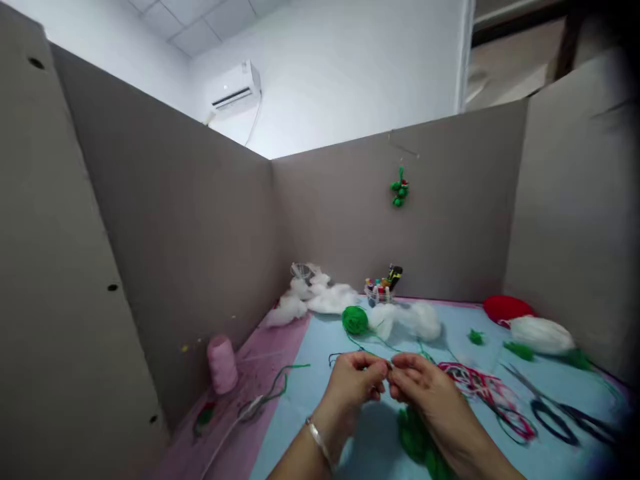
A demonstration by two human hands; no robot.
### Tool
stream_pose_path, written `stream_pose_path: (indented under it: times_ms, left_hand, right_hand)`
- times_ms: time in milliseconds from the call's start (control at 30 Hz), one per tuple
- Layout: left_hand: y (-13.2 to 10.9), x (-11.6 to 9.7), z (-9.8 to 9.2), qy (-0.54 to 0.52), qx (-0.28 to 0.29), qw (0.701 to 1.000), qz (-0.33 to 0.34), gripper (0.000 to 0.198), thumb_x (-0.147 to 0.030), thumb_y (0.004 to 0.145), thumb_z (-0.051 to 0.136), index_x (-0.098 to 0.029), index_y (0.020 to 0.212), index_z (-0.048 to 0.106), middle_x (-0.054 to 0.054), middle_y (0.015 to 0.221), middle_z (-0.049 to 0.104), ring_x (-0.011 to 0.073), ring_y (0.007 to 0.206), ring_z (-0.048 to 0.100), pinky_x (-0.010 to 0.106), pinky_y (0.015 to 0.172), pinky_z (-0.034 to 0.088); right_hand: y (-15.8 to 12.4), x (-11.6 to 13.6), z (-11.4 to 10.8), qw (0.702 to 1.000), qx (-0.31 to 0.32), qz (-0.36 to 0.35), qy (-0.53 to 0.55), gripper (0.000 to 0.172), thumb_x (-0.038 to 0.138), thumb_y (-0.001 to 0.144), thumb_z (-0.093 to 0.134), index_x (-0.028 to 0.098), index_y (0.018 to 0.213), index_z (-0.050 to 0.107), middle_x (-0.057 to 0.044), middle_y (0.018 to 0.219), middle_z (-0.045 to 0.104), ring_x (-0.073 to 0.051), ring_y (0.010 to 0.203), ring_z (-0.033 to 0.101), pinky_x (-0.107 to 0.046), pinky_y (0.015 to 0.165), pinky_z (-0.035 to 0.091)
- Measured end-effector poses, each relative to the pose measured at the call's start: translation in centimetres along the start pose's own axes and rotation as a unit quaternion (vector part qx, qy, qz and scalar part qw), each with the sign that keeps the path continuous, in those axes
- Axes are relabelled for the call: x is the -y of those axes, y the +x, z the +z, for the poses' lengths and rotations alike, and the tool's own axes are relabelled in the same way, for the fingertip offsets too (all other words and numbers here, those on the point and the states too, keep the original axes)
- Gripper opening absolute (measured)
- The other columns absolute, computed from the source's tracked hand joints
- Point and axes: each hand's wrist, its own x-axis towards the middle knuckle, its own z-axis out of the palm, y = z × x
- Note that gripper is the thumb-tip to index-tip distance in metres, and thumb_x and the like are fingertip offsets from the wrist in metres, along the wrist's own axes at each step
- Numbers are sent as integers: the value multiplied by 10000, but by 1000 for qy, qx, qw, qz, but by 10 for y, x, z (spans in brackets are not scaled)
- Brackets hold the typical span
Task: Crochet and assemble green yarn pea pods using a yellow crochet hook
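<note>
Left hand [353, 383] and right hand [420, 385] meet fingertip to fingertip, both pinched on green yarn [380, 347] above the table's [500, 460] near edge.

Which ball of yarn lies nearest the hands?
The green yarn ball, just beyond the left hand; the pink spool sits far left, red yarn and white yarn far right.

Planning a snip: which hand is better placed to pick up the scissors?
Right. The right hand is nearer the scissors, which lie on its side of the blue mat; the left hand would have to cross over.
</note>
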Motion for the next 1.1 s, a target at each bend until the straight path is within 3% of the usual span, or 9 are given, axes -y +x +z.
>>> stream_pose_path:
  times_ms: [200,367,433,633,800,1000,1100]
  left_hand:
    - [0,0,0,-8,-5,1000,0,415,-432,500,796,-108,699,631,-27,519,533,63,479,448,225,496,279]
    - [-3,3,3,-37,39,998,-26,514,-355,421,862,-121,815,627,9,691,628,106,605,560,249,578,415]
    - [-4,7,4,-35,53,997,-40,560,-326,360,884,-124,805,610,16,670,645,129,604,588,274,600,444]
    - [-5,6,5,-4,42,998,-40,599,-385,291,886,-110,761,637,-14,503,604,129,469,567,255,521,407]
    - [-5,5,7,3,9,1000,-20,471,-442,392,844,-90,663,685,6,545,608,99,515,562,224,530,391]
    - [-7,16,13,-21,167,984,-56,466,-443,508,802,-87,795,713,42,679,650,102,545,591,232,557,409]
    - [-8,15,10,-11,181,981,-68,501,-444,500,811,-81,828,705,57,692,661,107,539,593,233,540,400]
  right_hand:
    - [4,2,2,999,-36,-25,-3,329,381,586,775,204,759,557,43,602,620,-141,560,595,-249,565,454]
    - [6,2,-2,996,-76,-49,-19,307,347,527,793,200,693,581,29,612,633,-160,616,619,-254,612,475]
    - [6,1,-3,996,-76,-45,-30,297,345,527,794,195,685,593,12,615,650,-177,613,630,-260,579,477]
    - [4,4,-3,994,-88,-37,-49,299,342,505,807,178,671,620,-9,586,669,-177,556,621,-237,479,452]
    - [0,20,-3,992,-116,-51,-24,339,357,472,823,173,686,635,-21,640,698,-161,615,636,-215,540,486]
    - [-1,25,-1,990,-126,-65,15,361,336,440,858,169,683,650,-20,643,699,-171,650,656,-210,557,516]
    - [-1,25,-4,987,-139,-72,34,370,319,430,876,169,688,656,-12,655,703,-151,668,659,-173,574,512]
